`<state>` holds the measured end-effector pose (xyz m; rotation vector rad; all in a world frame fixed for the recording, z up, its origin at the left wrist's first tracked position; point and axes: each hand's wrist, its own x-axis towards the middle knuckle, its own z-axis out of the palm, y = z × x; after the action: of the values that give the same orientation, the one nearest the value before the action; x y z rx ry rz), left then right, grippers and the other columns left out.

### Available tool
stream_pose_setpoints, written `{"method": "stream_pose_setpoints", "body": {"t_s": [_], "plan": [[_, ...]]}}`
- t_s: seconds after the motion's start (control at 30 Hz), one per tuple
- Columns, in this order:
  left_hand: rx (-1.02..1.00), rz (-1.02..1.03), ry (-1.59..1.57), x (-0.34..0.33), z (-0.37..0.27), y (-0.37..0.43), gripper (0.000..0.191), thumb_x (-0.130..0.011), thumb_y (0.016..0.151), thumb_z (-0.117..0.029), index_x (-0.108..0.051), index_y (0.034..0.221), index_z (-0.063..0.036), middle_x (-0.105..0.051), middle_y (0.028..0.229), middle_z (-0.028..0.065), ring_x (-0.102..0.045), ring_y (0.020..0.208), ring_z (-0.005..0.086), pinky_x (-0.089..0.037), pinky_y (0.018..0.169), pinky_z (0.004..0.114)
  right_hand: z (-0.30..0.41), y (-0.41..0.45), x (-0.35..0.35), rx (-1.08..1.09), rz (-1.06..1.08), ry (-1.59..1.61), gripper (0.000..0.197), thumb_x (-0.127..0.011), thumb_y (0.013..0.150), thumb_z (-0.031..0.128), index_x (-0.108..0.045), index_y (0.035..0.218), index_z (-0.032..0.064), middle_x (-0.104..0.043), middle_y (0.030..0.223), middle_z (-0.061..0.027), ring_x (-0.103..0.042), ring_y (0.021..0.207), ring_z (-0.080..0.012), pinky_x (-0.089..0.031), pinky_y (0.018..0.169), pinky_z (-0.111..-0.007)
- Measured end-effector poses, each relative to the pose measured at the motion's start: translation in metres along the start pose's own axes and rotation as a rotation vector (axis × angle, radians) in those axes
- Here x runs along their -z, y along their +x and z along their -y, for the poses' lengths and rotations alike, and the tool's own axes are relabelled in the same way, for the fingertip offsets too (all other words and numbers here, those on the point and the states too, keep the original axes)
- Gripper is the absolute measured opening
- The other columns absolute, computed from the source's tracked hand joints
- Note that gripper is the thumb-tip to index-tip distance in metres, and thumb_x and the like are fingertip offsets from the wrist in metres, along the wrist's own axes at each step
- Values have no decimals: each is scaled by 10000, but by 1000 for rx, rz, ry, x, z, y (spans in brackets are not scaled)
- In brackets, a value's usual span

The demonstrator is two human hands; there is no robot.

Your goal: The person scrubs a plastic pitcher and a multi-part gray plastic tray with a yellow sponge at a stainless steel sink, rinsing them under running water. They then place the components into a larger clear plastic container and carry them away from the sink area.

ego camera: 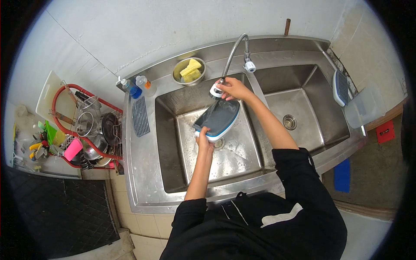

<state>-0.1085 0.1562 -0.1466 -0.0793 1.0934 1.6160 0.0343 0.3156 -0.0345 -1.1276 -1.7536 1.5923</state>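
My left hand [204,140] grips the near end of a grey plastic container with a white and blue rim [218,118], tilted over the left basin of a steel double sink [227,159]. Around the white spray head [216,91] of a flexible-hose faucet [231,53] the fingers of my right hand [234,89] are closed. Water runs from the head into the container. A white faucet knob [250,67] sits behind the right hand. Part of the basin's drain is hidden under the container.
A steel bowl [175,75] with yellow sponges, two bottles [133,89] and a grey slotted plate [140,117] stand on the left ledge. Farther left is a red-framed dish rack [89,87]. A clear plastic container [365,107] and a grey slotted piece [341,88] lie at the right edge.
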Motion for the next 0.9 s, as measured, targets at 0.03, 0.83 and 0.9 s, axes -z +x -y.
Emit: {"method": "stream_pose_setpoints", "body": {"t_s": [0.03, 0.83, 0.9], "plan": [[6, 13, 7, -2, 2, 2, 315, -559, 623, -9, -504, 933, 0, -567, 867, 105, -596, 729, 231, -539, 616, 352, -1, 0, -3, 11, -25, -2, 340, -594, 826, 311, -546, 1085, 96, -592, 760, -15, -579, 589, -72, -489, 481, -197], [-950, 60, 1435, -24, -47, -43, 515, -687, 556, -141, -537, 1031, -12, -625, 893, 168, -605, 783, 322, -473, 735, 370, -4, -11, 4, 120, -160, -200, 289, -613, 780, 280, -580, 967, 61, -571, 626, -39, -540, 464, -104, -456, 426, -246], [-957, 176, 1552, -20, -52, -48, 522, -691, 537, -104, -541, 1035, -62, -612, 924, 170, -588, 820, 339, -475, 726, 378, 1, -12, -2, 75, -149, -130, 286, -603, 784, 298, -573, 953, 69, -549, 597, -30, -521, 442, -99, -438, 406, -247]]}}
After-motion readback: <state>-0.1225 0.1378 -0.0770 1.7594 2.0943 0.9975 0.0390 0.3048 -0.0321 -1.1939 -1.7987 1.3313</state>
